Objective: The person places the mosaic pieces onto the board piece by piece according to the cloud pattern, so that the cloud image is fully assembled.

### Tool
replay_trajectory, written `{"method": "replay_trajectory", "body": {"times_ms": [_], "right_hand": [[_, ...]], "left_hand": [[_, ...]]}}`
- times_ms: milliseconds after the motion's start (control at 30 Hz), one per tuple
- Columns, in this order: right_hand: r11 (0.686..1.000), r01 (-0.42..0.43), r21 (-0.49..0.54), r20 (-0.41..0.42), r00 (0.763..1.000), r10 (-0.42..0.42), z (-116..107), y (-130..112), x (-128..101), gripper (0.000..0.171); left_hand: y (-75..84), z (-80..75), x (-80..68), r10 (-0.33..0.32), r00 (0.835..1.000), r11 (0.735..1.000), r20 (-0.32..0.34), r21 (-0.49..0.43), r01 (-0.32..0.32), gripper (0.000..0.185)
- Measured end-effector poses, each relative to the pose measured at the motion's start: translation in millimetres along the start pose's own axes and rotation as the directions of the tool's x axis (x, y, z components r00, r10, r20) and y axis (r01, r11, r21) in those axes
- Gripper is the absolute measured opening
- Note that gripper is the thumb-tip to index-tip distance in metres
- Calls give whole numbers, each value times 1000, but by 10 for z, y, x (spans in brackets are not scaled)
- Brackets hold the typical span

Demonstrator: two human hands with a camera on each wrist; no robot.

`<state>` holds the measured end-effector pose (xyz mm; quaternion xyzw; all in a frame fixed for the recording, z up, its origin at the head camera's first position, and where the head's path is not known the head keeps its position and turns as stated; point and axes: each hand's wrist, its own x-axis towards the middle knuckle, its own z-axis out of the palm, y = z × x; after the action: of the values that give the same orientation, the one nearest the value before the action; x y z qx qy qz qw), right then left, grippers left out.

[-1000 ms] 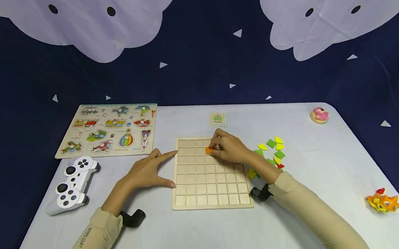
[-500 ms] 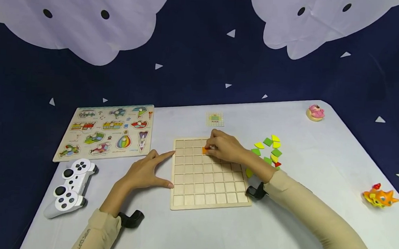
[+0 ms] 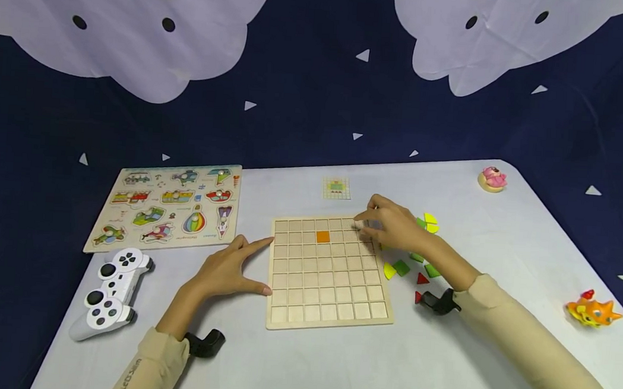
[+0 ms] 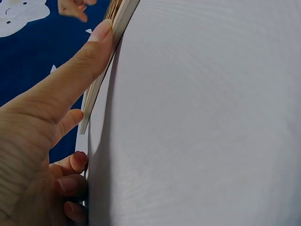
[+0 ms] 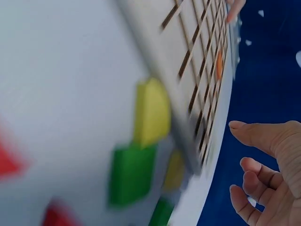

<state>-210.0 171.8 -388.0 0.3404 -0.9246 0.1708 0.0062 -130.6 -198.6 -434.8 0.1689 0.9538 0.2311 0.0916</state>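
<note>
A wooden grid board [image 3: 326, 302] lies in the middle of the white table. One orange square tile [image 3: 322, 237] sits in a cell of its second row; the same orange tile [image 5: 219, 64] shows in the right wrist view. My left hand [image 3: 232, 267] rests flat on the table, index finger and thumb [image 4: 70, 75] against the board's left edge [image 4: 106, 70]. My right hand [image 3: 392, 226] hovers over the board's far right corner with loosely curled fingers [image 5: 254, 188] and holds nothing. Loose green, yellow and red pieces [image 3: 408, 269] lie right of the board.
A vehicle peg puzzle [image 3: 168, 206] and a white game controller [image 3: 110, 292] lie at the left. A small pattern card [image 3: 336, 188] sits behind the board. A pink toy [image 3: 491, 179] and an orange toy [image 3: 593, 310] stand at the right. The table's right edge is close to them.
My right hand let go of the orange tile, which now lies in its cell, and moved right toward the loose pieces. The left hand stayed put.
</note>
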Motion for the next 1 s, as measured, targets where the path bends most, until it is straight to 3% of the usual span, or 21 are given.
{"method": "replay_trajectory", "body": {"times_ms": [400,1000], "right_hand": [[983,-181,-39,33,983,183,-170,472,-497,31],[962,-245,-123,16,968,249,-133,597,-595,22]], "left_hand": [[5,-5,0,3,1000,1000,1,2,-3,107],[-4,1,-9,-11,1000,1000,2,-11,11,108]]}}
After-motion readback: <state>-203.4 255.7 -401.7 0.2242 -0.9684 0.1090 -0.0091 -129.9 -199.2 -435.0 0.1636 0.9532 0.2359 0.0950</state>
